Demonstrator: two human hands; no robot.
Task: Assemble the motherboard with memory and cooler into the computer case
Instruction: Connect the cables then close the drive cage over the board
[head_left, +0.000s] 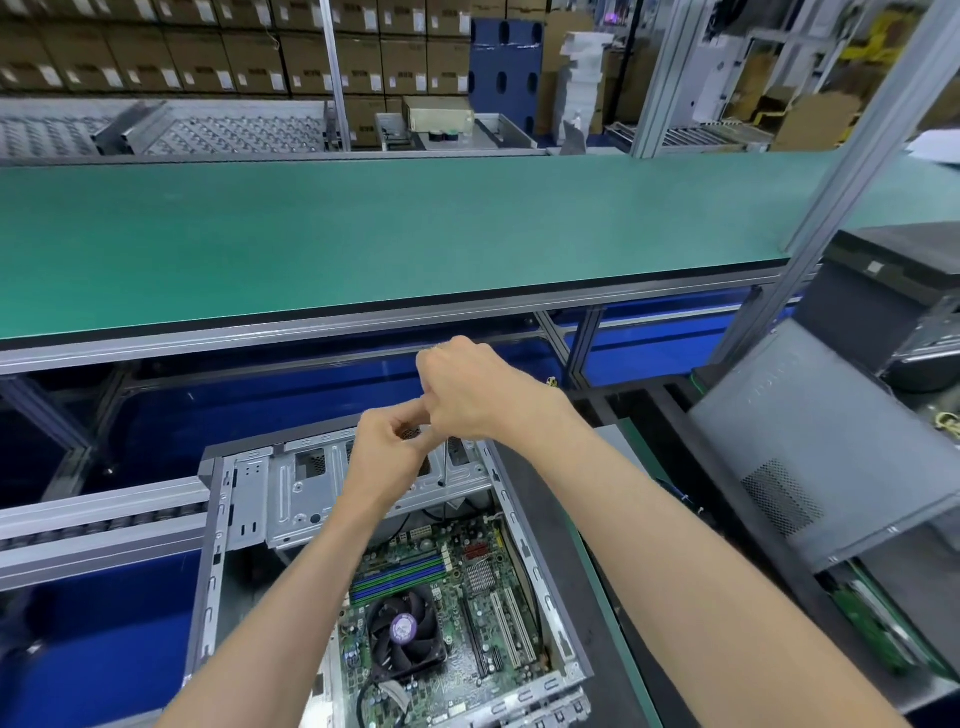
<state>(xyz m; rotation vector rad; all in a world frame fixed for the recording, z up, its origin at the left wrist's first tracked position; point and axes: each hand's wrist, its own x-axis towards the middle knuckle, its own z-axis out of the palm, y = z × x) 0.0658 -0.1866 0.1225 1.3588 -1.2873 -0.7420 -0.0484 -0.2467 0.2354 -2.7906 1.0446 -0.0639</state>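
Below, the motherboard (457, 597) (black cooler fan (406, 634) fitted) lies inside the open computer case (249, 499). Left hand (387, 452) and right hand (478, 392), both curled, meet above the case; what they pinch cannot be told.

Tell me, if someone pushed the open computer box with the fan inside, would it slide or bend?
The open computer case looks like stiff sheet metal, so it probably would not bend. With the motherboard and cooler fan inside it is likely fairly heavy. It lies flat and wide, so it would probably slide rather than tip.
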